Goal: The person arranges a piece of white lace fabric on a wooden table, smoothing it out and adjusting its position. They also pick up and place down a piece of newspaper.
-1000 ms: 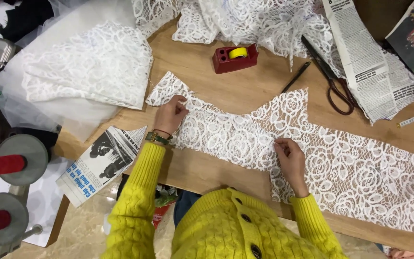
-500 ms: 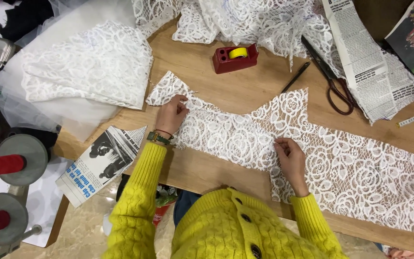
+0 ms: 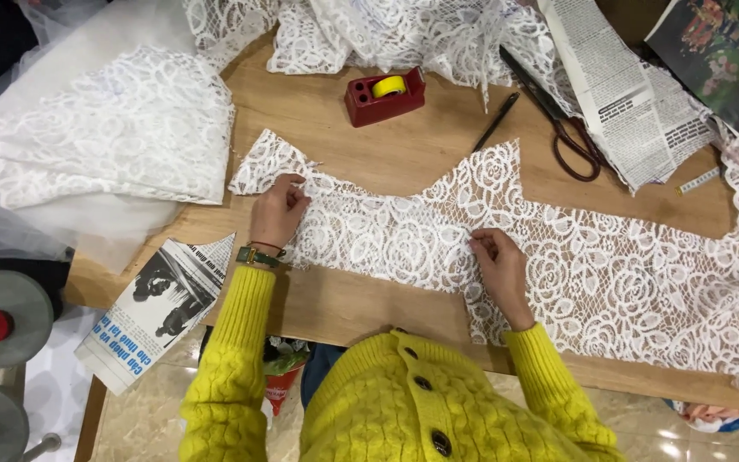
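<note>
A long cut piece of white rose-patterned lace (image 3: 609,265) lies flat across the wooden table (image 3: 361,299). My left hand (image 3: 280,212) rests on its left end, fingers pinching the lace near the pointed corner. My right hand (image 3: 499,265) pinches the lace near its lower edge at the middle. Both arms wear yellow knitted sleeves, and a green band sits on the left wrist.
A red tape dispenser (image 3: 384,94), a black pen (image 3: 496,121) and dark scissors (image 3: 558,128) lie behind the lace. Folded lace (image 3: 121,137) sits at left, bunched lace (image 3: 387,30) at the back. Newspaper sheets (image 3: 622,94) lie at right, another (image 3: 157,308) hangs off the front-left edge.
</note>
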